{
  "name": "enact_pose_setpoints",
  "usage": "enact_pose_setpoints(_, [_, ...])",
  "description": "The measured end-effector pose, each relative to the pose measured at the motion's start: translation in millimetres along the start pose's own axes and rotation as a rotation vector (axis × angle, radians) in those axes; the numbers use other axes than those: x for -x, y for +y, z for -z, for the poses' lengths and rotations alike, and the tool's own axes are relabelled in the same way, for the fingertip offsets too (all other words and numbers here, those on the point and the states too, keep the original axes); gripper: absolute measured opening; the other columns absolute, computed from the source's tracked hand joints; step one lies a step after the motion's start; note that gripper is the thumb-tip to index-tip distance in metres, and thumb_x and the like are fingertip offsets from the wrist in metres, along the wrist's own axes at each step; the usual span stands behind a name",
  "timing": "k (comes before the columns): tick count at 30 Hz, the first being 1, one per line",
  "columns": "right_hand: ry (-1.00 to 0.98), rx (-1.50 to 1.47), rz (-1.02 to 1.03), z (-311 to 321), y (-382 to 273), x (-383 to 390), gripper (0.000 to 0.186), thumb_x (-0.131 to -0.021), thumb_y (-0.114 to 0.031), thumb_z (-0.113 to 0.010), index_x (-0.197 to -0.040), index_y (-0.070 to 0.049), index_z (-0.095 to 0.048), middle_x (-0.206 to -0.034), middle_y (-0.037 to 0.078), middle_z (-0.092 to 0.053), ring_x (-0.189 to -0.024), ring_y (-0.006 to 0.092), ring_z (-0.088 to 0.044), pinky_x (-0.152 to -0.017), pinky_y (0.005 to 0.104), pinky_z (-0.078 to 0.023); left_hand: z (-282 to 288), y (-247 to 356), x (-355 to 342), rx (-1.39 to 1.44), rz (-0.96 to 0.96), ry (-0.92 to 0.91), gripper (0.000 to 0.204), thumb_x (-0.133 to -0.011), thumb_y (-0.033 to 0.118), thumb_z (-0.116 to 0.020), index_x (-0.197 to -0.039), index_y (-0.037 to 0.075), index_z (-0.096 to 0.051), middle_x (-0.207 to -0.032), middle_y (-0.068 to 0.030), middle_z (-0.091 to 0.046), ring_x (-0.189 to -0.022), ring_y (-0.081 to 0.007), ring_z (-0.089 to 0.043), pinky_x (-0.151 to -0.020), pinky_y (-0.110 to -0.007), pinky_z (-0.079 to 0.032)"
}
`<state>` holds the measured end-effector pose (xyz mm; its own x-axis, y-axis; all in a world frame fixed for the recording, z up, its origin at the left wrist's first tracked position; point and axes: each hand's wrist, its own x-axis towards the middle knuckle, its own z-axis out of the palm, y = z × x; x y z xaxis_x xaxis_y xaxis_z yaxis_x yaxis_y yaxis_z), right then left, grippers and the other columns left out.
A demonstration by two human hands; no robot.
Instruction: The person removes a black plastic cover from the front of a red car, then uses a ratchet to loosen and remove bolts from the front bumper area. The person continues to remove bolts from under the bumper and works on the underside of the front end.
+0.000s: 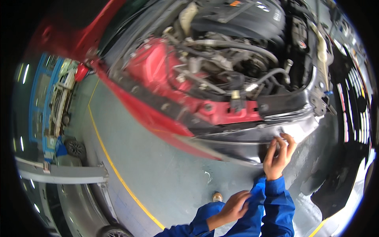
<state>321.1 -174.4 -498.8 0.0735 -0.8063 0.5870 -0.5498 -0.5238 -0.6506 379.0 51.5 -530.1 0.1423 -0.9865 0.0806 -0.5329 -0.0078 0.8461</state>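
At the red car's front fender (146, 114), my right hand (278, 156) rests its bent, separated fingertips on the dark and silvery corner section (237, 143). I see no object clearly held in it. My left hand (233, 207) hangs below the panel, slightly blurred, with loosely curved fingers and nothing visible in them. Above the panel is the exposed engine bay (229, 59), with hoses, brackets and a black engine cover (237, 19). The red inner wing (150, 63) shows along its near side.
A grey lift arm (67, 173) and a grey car (79, 205) stand at left, beside a blue frame (39, 98) and a loose wheel (75, 149). A yellow line (114, 173) runs along the grey-green floor (130, 150). Dark glossy bodywork (347, 166) fills the right.
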Motion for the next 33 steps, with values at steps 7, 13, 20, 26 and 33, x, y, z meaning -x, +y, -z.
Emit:
enact_pose_setpoints(7, [-0.193,0.366,0.19,-29,-56,39,0.033,-0.085,-0.014,-0.064,-0.115,0.001,-0.061,-0.12,0.019,-0.06,-0.109,0.0377,-0.057,-0.095,0.0445,-0.044,68,-135,342,-0.054,1.377,-0.401,0.052,-0.084,0.039,-0.06,-0.12,0.001,-0.061,-0.131,-0.0385,-0.045,-0.127,-0.0615,-0.033,-0.102,-0.074,-0.021])
enact_pose_setpoints(13, [-0.105,0.426,0.358,-38,-32,50,0.031,-0.099,-0.018,-0.048,-0.12,0.001,-0.061,-0.121,0.017,-0.061,-0.113,0.0351,-0.057,-0.097,0.0418,-0.043,23,-158,420,0.062,1.455,-0.208,0.053,-0.086,0.037,-0.057,-0.12,-0.004,-0.057,-0.124,-0.0385,-0.048,-0.119,-0.0578,-0.038,-0.096,-0.069,-0.027])
enact_pose_setpoints(20, [-0.114,0.617,0.437,-35,10,52,0.034,-0.101,-0.022,-0.043,-0.123,-0.003,-0.061,-0.121,0.013,-0.063,-0.111,0.0321,-0.058,-0.095,0.0418,-0.043,-25,-126,441,0.136,1.474,-0.147,0.054,-0.089,0.034,-0.053,-0.12,-0.009,-0.052,-0.115,-0.0385,-0.051,-0.109,-0.0534,-0.045,-0.09,-0.063,-0.035])
enact_pose_setpoints(26, [-0.046,0.572,0.468,-39,7,51,0.033,-0.099,-0.026,-0.049,-0.12,-0.007,-0.064,-0.114,0.013,-0.065,-0.106,0.0325,-0.059,-0.091,0.0436,-0.044,-93,-44,489,-0.006,1.398,-0.335,0.051,-0.088,0.031,-0.051,-0.122,-0.007,-0.054,-0.12,-0.0399,-0.05,-0.113,-0.0563,-0.046,-0.088,-0.067,-0.038])
enact_pose_setpoints(33, [-0.008,0.62,0.488,-42,-5,56,0.037,-0.101,-0.035,-0.039,-0.122,-0.016,-0.064,-0.118,0.002,-0.064,-0.109,0.0254,-0.059,-0.089,0.0413,-0.041,-117,69,514,-0.452,0.83,-0.502,0.043,-0.086,0.026,-0.05,-0.115,-0.003,-0.063,-0.133,-0.0349,-0.045,-0.116,-0.0594,-0.045,-0.083,-0.077,-0.037])
